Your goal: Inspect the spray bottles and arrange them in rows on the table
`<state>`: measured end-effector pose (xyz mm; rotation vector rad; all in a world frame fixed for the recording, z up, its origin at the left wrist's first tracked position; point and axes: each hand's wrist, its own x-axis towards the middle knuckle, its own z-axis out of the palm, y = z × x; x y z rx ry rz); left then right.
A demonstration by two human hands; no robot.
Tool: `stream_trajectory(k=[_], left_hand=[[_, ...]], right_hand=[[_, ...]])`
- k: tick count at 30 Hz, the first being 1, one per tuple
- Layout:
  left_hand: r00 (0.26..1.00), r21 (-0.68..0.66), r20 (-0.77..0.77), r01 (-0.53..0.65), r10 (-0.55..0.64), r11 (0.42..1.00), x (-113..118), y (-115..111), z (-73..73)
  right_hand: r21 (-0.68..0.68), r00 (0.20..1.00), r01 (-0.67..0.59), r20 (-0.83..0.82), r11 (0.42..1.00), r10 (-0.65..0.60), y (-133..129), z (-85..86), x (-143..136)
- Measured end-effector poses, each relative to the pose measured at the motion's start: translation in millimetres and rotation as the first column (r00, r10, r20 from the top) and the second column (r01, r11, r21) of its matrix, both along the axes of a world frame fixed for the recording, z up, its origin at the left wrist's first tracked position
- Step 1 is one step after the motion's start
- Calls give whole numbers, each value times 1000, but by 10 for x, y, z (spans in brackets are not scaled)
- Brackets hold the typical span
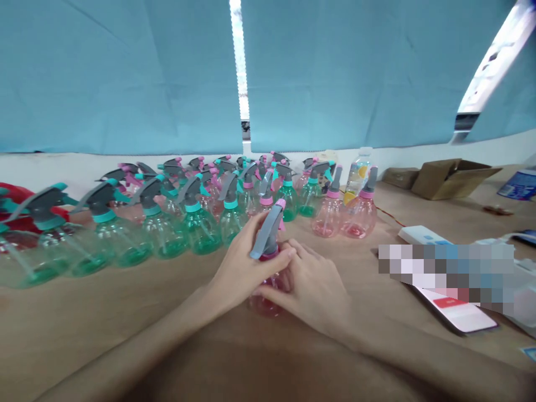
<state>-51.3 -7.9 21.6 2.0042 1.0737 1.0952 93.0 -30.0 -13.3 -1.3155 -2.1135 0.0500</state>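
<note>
Centre of the frame, slightly low: pink spray bottle (pixel 268 287) upright on the brown table (pixel 84 318), held between both hands. Left hand (pixel 243 265) wrapped around the neck from the left side, fingers curled across the pink collar just below the grey trigger head (pixel 268 231), thumb side toward the camera; closed firmly on the bottle. Right hand (pixel 312 282) pressed against the right side of the body, fingers pointing left and meeting the left hand's fingertips at the collar; also closed on the bottle. Trigger head sticking up above both hands, nozzle tilted toward the upper right; lower belly of the bottle showing pink between and beneath the palms.

Behind, across the middle left of the frame: rows of green spray bottles (pixel 201 229) with grey triggers and teal collars, standing close together. Right of centre: 2 pink spray bottles (pixel 360 215) side by side, well apart from the held one. Just behind them, a clear drink bottle (pixel 358 173). Upper right: an open cardboard box (pixel 448 177). Lower right: a phone (pixel 458 312) lying flat, partly blurred out. Top of frame: blue curtain (pixel 125 72).
</note>
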Motion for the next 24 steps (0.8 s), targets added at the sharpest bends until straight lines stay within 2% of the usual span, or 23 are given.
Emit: stream_trajectory(k=[4, 7, 10, 12, 14, 17, 24], left_hand=[[991, -40, 131, -8, 13, 999, -118, 11, -35], [990, -13, 126, -66, 67, 998, -245, 22, -61], [990, 30, 84, -117, 114, 993, -362, 36, -61], [989, 74, 67, -139, 134, 988, -425, 53, -60], [985, 93, 37, -171, 168, 981, -478, 75, -65], [980, 81, -4, -200, 201, 976, -538, 107, -81], [974, 41, 0, -224, 225, 974, -531, 96, -46]], right_hand=[[60, 990, -127, -49, 990, 130, -11, -62, -214], [-65, 950, -282, -157, 957, 270, 35, -144, -278], [-212, 906, -398, -243, 892, 347, 123, -262, -199], [-214, 902, -418, -215, 883, 375, 204, -346, -76], [-236, 919, -394, -114, 888, 378, 292, -427, 69], [-204, 942, -331, -26, 921, 333, 401, -540, 246], [-263, 935, -332, 38, 906, 353, 436, -680, 275]])
